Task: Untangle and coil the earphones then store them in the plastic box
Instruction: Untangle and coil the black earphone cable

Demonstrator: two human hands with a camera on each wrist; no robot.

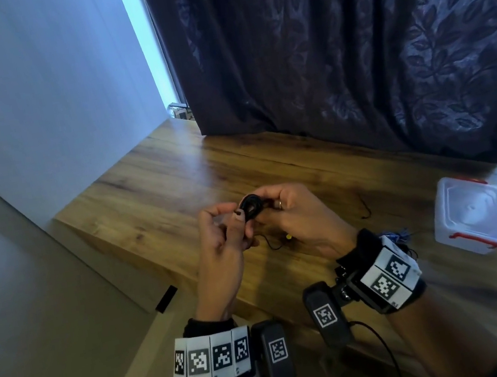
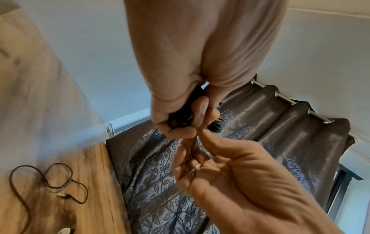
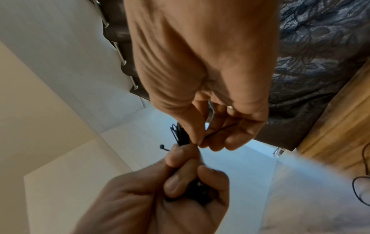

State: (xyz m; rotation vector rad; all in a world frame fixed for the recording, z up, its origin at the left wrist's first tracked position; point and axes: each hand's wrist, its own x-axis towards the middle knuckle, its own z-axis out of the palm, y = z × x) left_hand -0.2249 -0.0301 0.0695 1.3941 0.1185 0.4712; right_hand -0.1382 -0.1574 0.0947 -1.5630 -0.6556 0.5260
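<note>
The black earphone cable is partly wound into a small coil (image 1: pixel 250 206) held above the wooden table (image 1: pixel 148 185). My left hand (image 1: pixel 238 221) grips the coil (image 2: pixel 180 121) between thumb and curled fingers. My right hand (image 1: pixel 270 200) meets it from the right and pinches a thin strand of cable (image 3: pixel 217 132) between thumb and forefinger. The loose tail (image 2: pixel 50 182) lies in loops on the table, ending in the jack plug (image 2: pixel 63 195). The plastic box (image 1: pixel 471 213), translucent white with red latches and its lid on, stands at the right.
A dark patterned curtain (image 1: pixel 347 40) hangs along the table's far edge. The table's left edge (image 1: pixel 90 234) drops off beside a white wall. A small yellow object (image 1: pixel 288 237) lies on the table under my right hand.
</note>
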